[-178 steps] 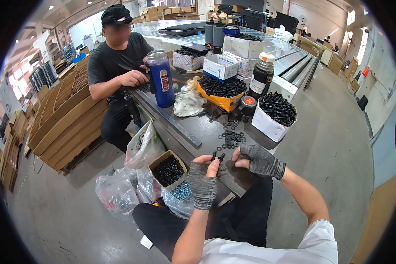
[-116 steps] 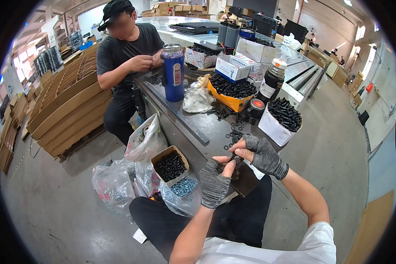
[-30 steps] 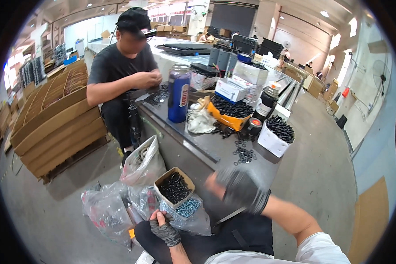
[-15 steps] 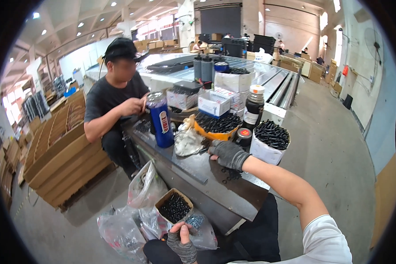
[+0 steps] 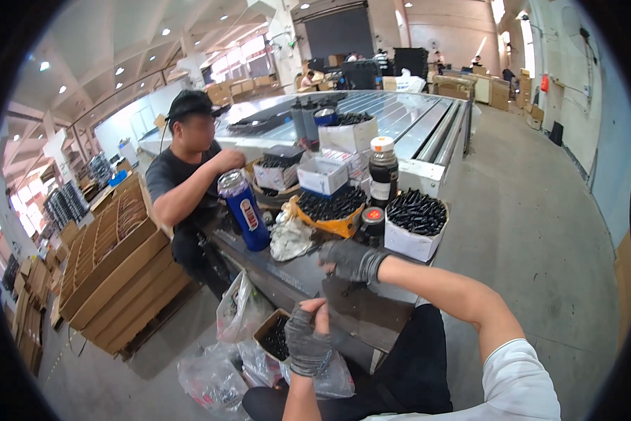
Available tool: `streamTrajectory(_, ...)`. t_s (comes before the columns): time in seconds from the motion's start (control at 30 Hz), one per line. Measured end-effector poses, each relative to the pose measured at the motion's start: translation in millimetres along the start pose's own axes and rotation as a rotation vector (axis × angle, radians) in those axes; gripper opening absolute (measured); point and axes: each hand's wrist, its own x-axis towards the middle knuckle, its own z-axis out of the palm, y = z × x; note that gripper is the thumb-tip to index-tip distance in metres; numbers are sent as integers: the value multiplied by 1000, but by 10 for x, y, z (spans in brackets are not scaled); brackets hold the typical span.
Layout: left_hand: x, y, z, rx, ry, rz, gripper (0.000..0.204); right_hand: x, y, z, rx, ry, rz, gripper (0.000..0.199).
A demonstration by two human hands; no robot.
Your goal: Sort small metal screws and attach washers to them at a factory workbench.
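Note:
My left hand [image 5: 308, 338], in a grey fingerless glove, is raised in front of the table's near edge. Its thumb and fingertips are pinched together, and whatever they hold is too small to make out. Below and behind it is a cardboard box [image 5: 265, 330] of small black parts, partly hidden by the hand. My right hand [image 5: 355, 261], gloved alike, hovers low over the dark metal tabletop [image 5: 372, 309] with curled fingers pointing left. Its grip is too blurred to name anything in it. Beside those fingers lies a crumpled white cloth [image 5: 291, 240].
Beyond my right hand stand an orange-rimmed container [image 5: 340, 226] of black parts, a small red-topped jar [image 5: 373, 223], a white box [image 5: 414, 242] of black pieces and a dark bottle [image 5: 383, 172]. A blue tumbler [image 5: 245, 214] is near a seated co-worker [image 5: 189, 161]. Plastic bags [image 5: 210, 379] lie below.
My left hand has risen from beside the cardboard box toward the table edge, fingers still pinched. My right hand has shifted slightly left and down in the picture. The co-worker's arm has lifted.

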Motion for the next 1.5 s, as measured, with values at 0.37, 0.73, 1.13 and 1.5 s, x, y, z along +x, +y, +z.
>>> streamTrajectory(0.37,-321,22,43,105,-26,-41,9,315,218,-206,-109,-423,-107,34)
streamTrajectory(0.73,-317,5,103,155,16,-32,9,551,193,-238,-138,-669,-28,32)
streamTrajectory(1.13,-539,150,278,-11,66,-82,33,-728,-1123,-601,18,-313,-81,24)
streamTrajectory(1.5,-683,263,489,23,-43,76,23,-1289,-1142,-709,311,-350,190,24)
